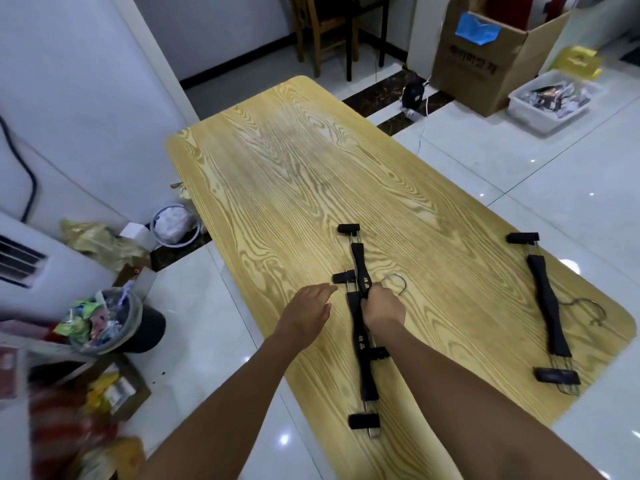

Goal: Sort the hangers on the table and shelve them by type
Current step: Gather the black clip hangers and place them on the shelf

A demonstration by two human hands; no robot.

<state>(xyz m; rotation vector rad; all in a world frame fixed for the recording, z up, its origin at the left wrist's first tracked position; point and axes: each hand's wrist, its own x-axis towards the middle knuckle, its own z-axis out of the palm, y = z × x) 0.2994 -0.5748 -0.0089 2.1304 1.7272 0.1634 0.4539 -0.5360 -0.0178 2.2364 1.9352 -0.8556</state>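
the right hand [382, 308] clenches the black padded bars of two overlapped clip hangers [362, 358] on the yellow wood-grain counter [294, 168]. the left hand [306, 311] hovers released, fingers straight, just beside them. another wire-hooked hanger [549, 306] lies well apart.

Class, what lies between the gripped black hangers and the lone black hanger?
Head view: bare wood-grain tabletop, the stack's wire hook and the lone hanger's hook.

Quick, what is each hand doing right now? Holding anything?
Left hand: open, fingers straight, holding nothing.
Right hand: closed around the black hangers at their middle.
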